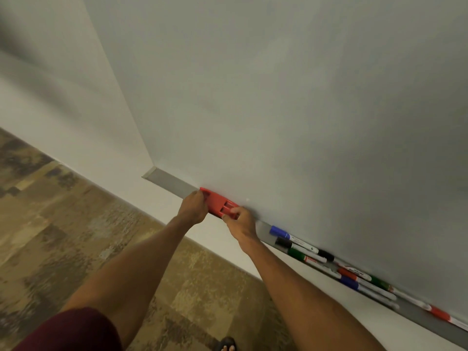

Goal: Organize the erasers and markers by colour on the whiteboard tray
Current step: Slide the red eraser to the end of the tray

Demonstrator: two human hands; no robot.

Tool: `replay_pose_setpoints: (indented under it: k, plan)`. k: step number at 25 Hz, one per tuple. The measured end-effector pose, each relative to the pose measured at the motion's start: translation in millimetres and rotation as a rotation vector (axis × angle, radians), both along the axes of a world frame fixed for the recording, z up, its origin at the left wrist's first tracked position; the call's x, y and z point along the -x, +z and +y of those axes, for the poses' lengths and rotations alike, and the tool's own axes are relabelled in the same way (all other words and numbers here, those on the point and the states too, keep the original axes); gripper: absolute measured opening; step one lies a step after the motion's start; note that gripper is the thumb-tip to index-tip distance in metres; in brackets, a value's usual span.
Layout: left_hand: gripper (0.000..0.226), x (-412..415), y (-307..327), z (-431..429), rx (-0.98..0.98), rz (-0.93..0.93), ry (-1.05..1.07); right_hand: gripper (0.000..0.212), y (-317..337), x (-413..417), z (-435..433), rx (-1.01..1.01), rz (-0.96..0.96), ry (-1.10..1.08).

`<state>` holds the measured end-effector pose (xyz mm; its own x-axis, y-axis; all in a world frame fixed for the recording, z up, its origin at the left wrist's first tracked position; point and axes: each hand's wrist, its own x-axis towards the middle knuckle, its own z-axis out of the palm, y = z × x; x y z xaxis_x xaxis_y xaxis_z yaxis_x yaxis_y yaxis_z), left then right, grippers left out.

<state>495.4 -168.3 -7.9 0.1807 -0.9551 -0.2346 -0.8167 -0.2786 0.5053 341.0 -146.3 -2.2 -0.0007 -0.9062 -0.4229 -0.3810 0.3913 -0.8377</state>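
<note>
The whiteboard (278,97) is filling most of the view ahead of you and running off to the right; the pale wall (63,110) is showing to its left and below it; the patterned brown floor (63,224) is spreading out on the near left; the grey tray (174,182) is running along the board's bottom edge, from its left end out to the far right. You are reaching forward with both bare arms; a maroon sleeve (76,330) is showing at the near left; the red eraser (219,202) is lying on the tray near its left end, its long side against the board; your left hand (192,207) is gripping the eraser's left end, fingers curled round it; your right hand (240,221) is grasping the right end, fingertips bent onto its top and near side. Just right of that hand, markers are lying along the tray: a blue-capped marker (279,232) closest to the board, a black-capped marker (285,243) nearer you, a green-capped marker (297,254) nearer again; further right a red-capped marker (348,273) and a second blue marker (350,282) are lying among overlapping others; a last red marker (439,312) is lying apart at the far right; a sandalled foot (226,344) is showing at the bottom edge.
</note>
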Motion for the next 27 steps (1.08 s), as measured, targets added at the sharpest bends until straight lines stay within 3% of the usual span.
replay_pose_setpoints:
  k: [6,9,12,16,18,21,27]
  plan:
    - [0.047,0.2,-9.2,7.1,0.012,-0.079,0.005,0.027,-2.1,-2.2,0.4,0.045,-0.01,0.027]
    - [0.052,25.7,-11.3,18.3,0.107,-0.155,0.066,0.019,-4.0,10.5,6.1,0.203,0.082,0.052]
    - [0.055,67.5,-15.0,39.6,0.234,-0.267,-0.022,0.021,-8.3,37.8,21.1,0.409,0.337,0.199]
    - [0.062,117.1,-28.3,62.9,0.279,-0.369,-0.336,0.037,-12.6,88.0,43.4,0.695,0.928,0.471]
    - [0.066,134.3,-34.4,68.0,0.215,-0.356,-0.428,0.052,-14.6,108.1,50.2,0.648,1.018,0.564]
    - [0.08,152.1,-41.6,75.7,0.075,-0.334,-0.446,0.066,-26.3,136.2,55.0,0.443,0.987,0.682]
    - [0.088,168.7,-42.7,81.5,-0.007,-0.363,-0.475,0.07,-45.9,184.5,71.9,0.393,1.003,0.66]
